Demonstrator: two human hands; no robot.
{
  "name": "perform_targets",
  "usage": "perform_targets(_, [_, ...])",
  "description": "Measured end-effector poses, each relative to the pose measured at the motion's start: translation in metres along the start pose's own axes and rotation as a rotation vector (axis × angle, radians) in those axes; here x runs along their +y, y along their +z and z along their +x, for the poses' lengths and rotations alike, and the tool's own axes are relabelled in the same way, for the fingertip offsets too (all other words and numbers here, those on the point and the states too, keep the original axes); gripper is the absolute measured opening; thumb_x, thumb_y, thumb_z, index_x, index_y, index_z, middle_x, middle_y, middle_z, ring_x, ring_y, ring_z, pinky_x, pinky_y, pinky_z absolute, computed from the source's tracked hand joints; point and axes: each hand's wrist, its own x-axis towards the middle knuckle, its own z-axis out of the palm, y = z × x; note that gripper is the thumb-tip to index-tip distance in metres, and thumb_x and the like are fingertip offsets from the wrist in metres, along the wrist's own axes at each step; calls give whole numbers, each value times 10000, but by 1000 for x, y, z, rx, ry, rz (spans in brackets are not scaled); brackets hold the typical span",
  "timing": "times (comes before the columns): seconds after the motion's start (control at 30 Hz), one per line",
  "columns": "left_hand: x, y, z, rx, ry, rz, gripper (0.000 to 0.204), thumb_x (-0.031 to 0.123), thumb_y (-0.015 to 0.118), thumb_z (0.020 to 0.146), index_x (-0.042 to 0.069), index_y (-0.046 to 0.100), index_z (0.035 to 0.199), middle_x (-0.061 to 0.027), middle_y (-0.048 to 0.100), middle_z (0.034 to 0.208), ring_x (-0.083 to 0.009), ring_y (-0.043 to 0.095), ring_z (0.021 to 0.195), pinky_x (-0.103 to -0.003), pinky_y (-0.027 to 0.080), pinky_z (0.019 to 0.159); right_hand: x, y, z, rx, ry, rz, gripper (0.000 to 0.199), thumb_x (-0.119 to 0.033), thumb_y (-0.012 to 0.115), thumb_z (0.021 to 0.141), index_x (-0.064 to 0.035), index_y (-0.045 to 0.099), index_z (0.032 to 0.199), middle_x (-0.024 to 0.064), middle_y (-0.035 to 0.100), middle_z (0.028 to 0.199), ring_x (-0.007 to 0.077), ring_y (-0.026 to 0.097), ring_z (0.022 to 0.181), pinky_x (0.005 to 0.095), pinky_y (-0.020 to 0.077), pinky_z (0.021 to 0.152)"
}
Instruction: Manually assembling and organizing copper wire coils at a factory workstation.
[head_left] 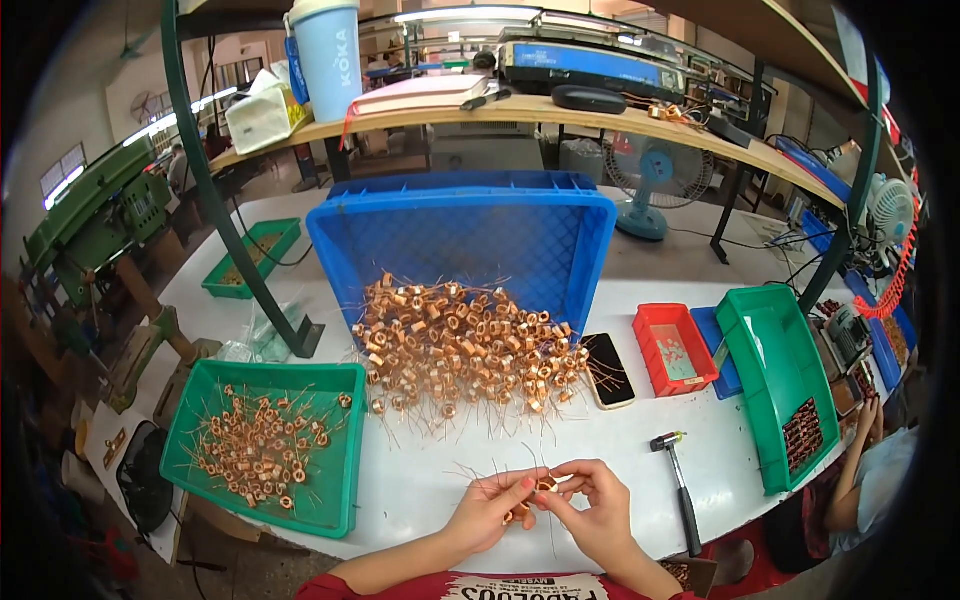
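Note:
Close to the table's near edge, my left hand [482, 514] is closed round a few small copper wire coils [517, 514] with thin loose leads sticking out. My right hand [602, 508] meets it, thumb and fingertips pinching one ring-shaped copper coil [546, 484] that the left fingertips also touch. Fingers partly cover these coils. Beyond the hands, a large heap of similar copper coils [460, 340] spills onto the table from a blue crate [330, 225] tipped on its side. More coils [262, 445] lie in a green tray [346, 460] at the left.
Right of my hands lies a hammer [683, 500]. A phone [608, 372], a red bin [645, 350] with small pale pieces and a green tray [755, 400] with dark coils stand farther right. A shelf [430, 112] crosses above the table. Another person's arm [850, 480] shows at right.

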Motion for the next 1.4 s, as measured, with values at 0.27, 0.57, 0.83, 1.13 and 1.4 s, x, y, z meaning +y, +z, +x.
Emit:
perform_targets(0.27, [-10,-13,3,15,-103,-211,230,12,589,838,-25,546,1061,-142,588,992,-150,534,731,-217,437,612,-1,-6,3,-65,-140,-210,220,39,652,732,3,565,930,93,582,867,130,549,727,232,457,660])
perform_targets(0.57, [-3,-14,7,38,-75,-347,245,4,608,808,-9,525,1038,-135,585,887,-148,524,685,-221,415,543,57,-21,10,-274,-35,408,687,69,690,645,-16,377,1250,167,494,1186,219,496,1036,281,410,797])
perform_targets(0.83, [-2,-7,7,-54,-137,-250,306,107,684,775,33,560,1045,-115,619,901,-156,589,723,-232,501,630,47,3,8,-257,-77,483,975,-17,798,507,-3,280,1333,201,548,1133,246,536,1001,330,418,857])
perform_targets(1.13, [-14,-11,9,-172,-124,-231,278,140,709,762,41,603,999,-133,624,954,-174,614,791,-249,516,719,51,9,4,-131,-19,774,973,-30,807,496,8,295,1323,164,616,1002,210,553,935,297,406,816])
perform_targets(1.4, [-32,6,4,-27,-235,-230,228,111,685,783,10,598,967,-121,616,883,-204,622,809,-258,518,722,60,-19,-4,-84,66,584,994,-82,834,476,15,305,1312,132,636,950,188,536,899,274,380,841])
